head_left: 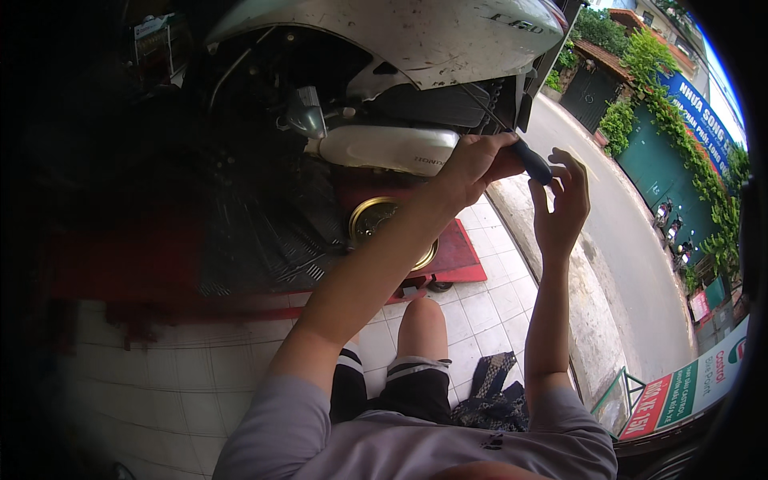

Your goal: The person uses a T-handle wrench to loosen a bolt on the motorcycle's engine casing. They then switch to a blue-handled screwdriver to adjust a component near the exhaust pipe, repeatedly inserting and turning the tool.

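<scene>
A screwdriver (pixel 531 162) with a dark blue handle slants across the rear end of a white motorbike (pixel 460 48). Its thin shaft runs up and left toward dark parts under the white tail panel. My left hand (pixel 478 162) is closed at the shaft end of the handle; its lower fingers are partly hidden. Around the handle's butt end, my right hand (pixel 565 196) has its fingers curved and apart, very close to the handle. Just left of my left hand lies the bike's white exhaust cover (pixel 392 150).
Below the bike, a red lift platform (pixel 462 254) carries a round gold-rimmed tray (pixel 354 220), partly behind my left forearm. Several metal tools (pixel 296 260) lie on a dark mat. White tiles (pixel 472 308) meet the street (pixel 632 240) at right. A signboard (pixel 680 392) stands at lower right.
</scene>
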{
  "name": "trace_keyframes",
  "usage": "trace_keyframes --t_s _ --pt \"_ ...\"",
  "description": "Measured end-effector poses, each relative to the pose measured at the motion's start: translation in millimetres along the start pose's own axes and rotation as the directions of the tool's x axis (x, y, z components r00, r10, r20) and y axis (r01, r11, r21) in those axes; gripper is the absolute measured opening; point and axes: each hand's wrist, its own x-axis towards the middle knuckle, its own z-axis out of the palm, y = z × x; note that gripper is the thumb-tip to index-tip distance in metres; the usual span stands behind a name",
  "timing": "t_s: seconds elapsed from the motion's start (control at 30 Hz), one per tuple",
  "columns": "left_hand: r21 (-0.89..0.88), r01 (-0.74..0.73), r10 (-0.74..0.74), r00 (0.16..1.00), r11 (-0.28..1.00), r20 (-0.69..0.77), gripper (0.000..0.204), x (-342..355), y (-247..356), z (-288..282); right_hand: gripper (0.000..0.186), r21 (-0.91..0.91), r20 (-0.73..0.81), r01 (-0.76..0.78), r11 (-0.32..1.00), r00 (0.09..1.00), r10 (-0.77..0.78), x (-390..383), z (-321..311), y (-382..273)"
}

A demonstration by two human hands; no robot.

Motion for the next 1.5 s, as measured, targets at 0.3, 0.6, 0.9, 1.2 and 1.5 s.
trace_keyframes --t_s 0.3,0.6,0.9,1.2,1.5 --pt "-0.040 0.085 -0.083 0.996 0.996 0.043 0.022 3 6 -18 0.045 0.126 0.114 -0.182 0.975 0.979 0.168 -12 16 6" --pt "0.067 0.157 -0.156 0.988 0.985 -0.020 0.017 2 6 -4 0.041 0.186 0.118 -0.171 0.968 0.982 0.150 -13 1 8" --pt "0.199 0.078 -0.078 0.997 0.977 -0.006 0.018 10 2 -11 0.046 0.097 0.110 -0.038 0.995 0.994 0.027 -11 -4 3" --pt "0.099 0.103 -0.099 0.994 0.990 -0.041 0.013 6 8 12 0.037 0.006 -0.044 0.054 0.999 0.998 -0.054 -4 -8 7" --pt "0.007 0.017 -0.017 0.995 1.000 0.096 0.017 9 4 14 0.035 0.026 -0.056 -0.267 0.963 0.962 0.268 2 0 -3"
